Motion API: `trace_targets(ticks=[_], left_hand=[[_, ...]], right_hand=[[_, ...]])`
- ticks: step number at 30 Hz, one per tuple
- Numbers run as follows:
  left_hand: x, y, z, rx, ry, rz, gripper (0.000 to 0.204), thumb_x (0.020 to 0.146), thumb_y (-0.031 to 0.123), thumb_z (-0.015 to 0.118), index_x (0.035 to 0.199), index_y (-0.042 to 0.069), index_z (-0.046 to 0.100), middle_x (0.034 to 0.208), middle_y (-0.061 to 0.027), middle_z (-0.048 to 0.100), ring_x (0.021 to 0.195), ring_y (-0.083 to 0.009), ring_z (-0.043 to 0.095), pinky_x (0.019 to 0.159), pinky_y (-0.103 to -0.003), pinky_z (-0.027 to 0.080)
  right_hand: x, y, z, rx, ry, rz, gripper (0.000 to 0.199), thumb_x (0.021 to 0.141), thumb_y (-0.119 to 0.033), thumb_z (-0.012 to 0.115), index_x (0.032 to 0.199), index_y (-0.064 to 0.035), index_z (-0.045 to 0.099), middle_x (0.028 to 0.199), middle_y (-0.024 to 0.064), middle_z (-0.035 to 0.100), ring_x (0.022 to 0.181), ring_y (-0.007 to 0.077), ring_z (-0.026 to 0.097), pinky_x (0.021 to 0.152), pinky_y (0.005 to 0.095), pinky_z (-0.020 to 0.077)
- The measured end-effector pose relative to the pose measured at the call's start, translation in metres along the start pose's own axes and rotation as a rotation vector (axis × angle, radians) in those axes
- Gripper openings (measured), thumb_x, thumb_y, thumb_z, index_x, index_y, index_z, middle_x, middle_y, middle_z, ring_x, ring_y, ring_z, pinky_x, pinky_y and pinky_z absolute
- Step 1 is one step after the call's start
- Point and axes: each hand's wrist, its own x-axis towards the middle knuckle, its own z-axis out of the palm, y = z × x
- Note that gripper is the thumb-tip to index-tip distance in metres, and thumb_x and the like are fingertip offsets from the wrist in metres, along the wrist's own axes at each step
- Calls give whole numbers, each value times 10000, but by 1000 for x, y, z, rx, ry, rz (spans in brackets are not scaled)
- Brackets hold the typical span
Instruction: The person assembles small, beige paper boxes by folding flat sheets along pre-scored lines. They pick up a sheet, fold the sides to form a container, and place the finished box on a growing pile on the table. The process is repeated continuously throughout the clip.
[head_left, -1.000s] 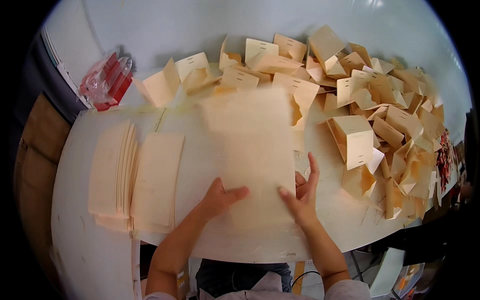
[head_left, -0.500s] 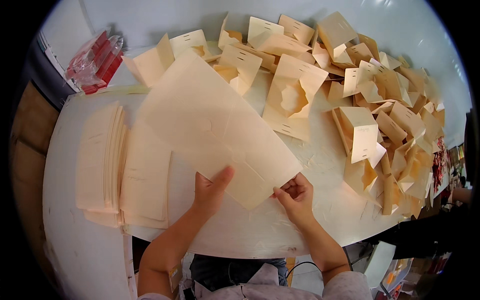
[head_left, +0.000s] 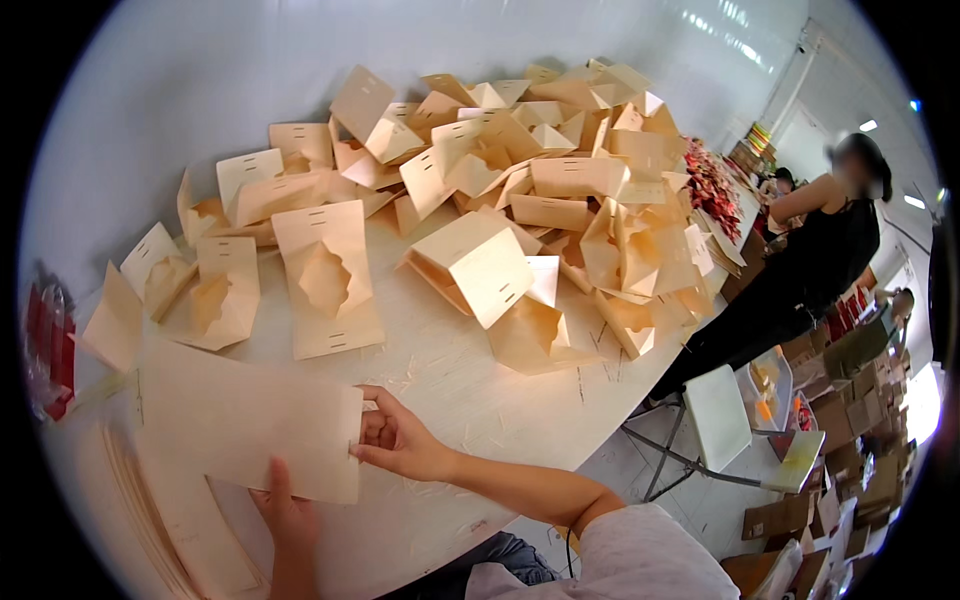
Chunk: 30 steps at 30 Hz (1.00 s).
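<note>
A large cream card sheet [head_left: 250,415] is held between both hands over the left part of the table. My left hand [head_left: 288,512] grips its near edge, the thumb lying on top and the other fingers mostly hidden beneath. At its right end, my right hand [head_left: 398,438] pinches the edge between thumb and curled fingers. Below the sheet, a stack of flat cream sheets [head_left: 140,505] lies at the lower left, partly covered. Just beyond stands a creased card piece [head_left: 325,285] with a ragged opening in its middle.
A wide heap of folded cream card pieces [head_left: 490,265] covers the back of the white table [head_left: 440,500]. Red plastic-wrapped packs [head_left: 48,345] sit far left. To the right are a person in black [head_left: 810,250], a folding chair [head_left: 717,420] and cardboard boxes [head_left: 850,460].
My view has swung right, bringing the person, chair and boxes into sight. The sheet has turned from a steep slant to nearly level; both hands still hold it.
</note>
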Motion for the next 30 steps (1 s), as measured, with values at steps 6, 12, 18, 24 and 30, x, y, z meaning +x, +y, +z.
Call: trace_targets(ticks=[6,12,18,24,30], left_hand=[[1,-2,-9,61,22,37,396,852,148,522,1201,43,368,1137,-69,481,1014,-169,498,840,-312,437],[-2,-3,-10,61,52,37,410,851,134,521,1210,31,352,1150,-79,469,1037,-184,480,872,-317,414],[-4,-17,-22,381,32,216,383,857,112,502,1195,7,357,1135,-99,475,1021,-190,481,884,-313,396],[-8,-10,-36,725,-85,434,328,856,78,487,1141,-52,390,1091,-115,493,975,-188,487,865,-307,387],[-1,-19,-56,804,-109,481,302,865,92,480,1118,-60,413,1062,-109,506,933,-184,504,840,-295,398]], right_hand=[[1,12,-4,-37,-58,-7,635,792,43,534,1288,-124,176,919,45,543,824,70,516,704,196,415],[2,26,-5,-152,16,94,387,801,-13,559,1156,-26,405,951,47,564,837,77,524,750,224,432],[2,29,8,-290,143,68,253,798,-135,598,994,4,516,831,23,561,689,57,492,599,209,412],[4,13,9,-61,89,274,236,814,-177,586,989,-33,517,763,7,543,596,58,482,552,201,416],[6,13,5,358,47,347,165,827,-165,571,946,-71,505,758,-15,508,607,66,460,586,203,396]])
